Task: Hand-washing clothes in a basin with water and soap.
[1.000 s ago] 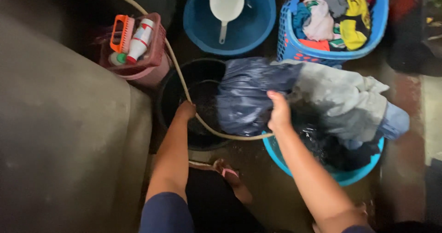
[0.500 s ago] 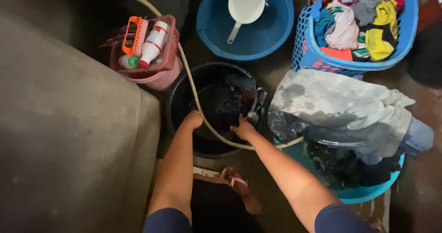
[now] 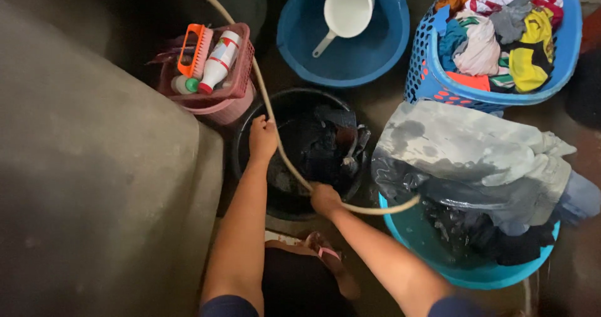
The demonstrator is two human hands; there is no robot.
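Gripping beige hose point(image 3: 275, 138) w/ your left hand point(image 3: 263, 138), fingers curled round it, over black bucket point(image 3: 250, 167); right hand point(image 3: 325, 198) inside bucket on dark wet clothes point(image 3: 325, 145), grip unclear; turquoise tub point(image 3: 438, 264) beside

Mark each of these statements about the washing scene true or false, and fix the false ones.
1. The left hand grips the beige rubber hose over the black round bucket. True.
2. The white plastic dipper lies in the black bucket. False: it lies in the dark blue round basin.
3. The right hand is at the near rim of the black bucket. True.
4. The pink plastic basket holds folded clothes. False: it holds an orange scrubbing brush and bottles.
5. The grey damp garment drapes over the light blue tub. True.
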